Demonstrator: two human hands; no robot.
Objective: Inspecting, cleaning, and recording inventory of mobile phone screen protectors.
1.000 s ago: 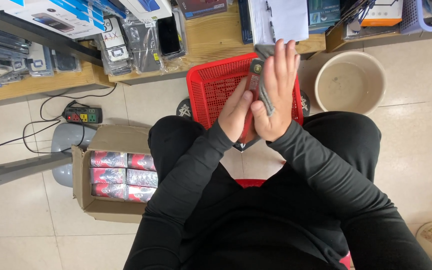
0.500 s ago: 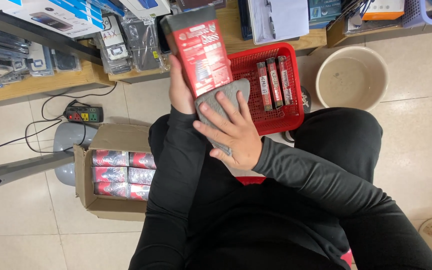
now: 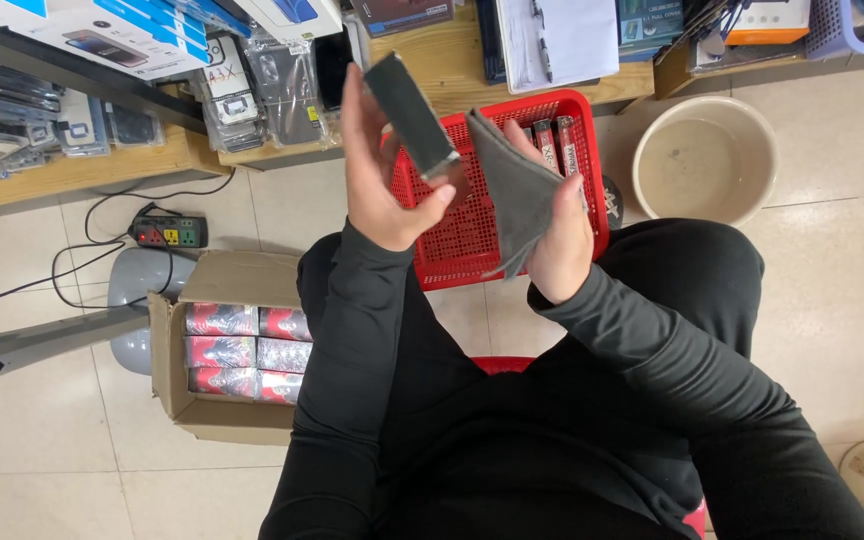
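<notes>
Two hands: left hand (image 3: 384,190) gripping flat dark box (image 3: 412,115), raised over red plastic basket (image 3: 472,235); right hand (image 3: 560,240) pinching grey cloth (image 3: 512,190).
Done: three slim boxes (image 3: 552,145) standing in basket.
Left: many packs in brown cardboard carton (image 3: 237,350).
Around: beige round tub (image 3: 704,162), power strip (image 3: 165,231).
In the way: nothing.

Left hand (image 3: 377,190) grips flat box (image 3: 410,115); right hand (image 3: 557,240) holds grey cloth (image 3: 512,195).

left hand (image 3: 377,185): box (image 3: 412,115) turned edge-on (dark side) | right hand (image 3: 557,235): cloth (image 3: 512,190) lifted off
</notes>
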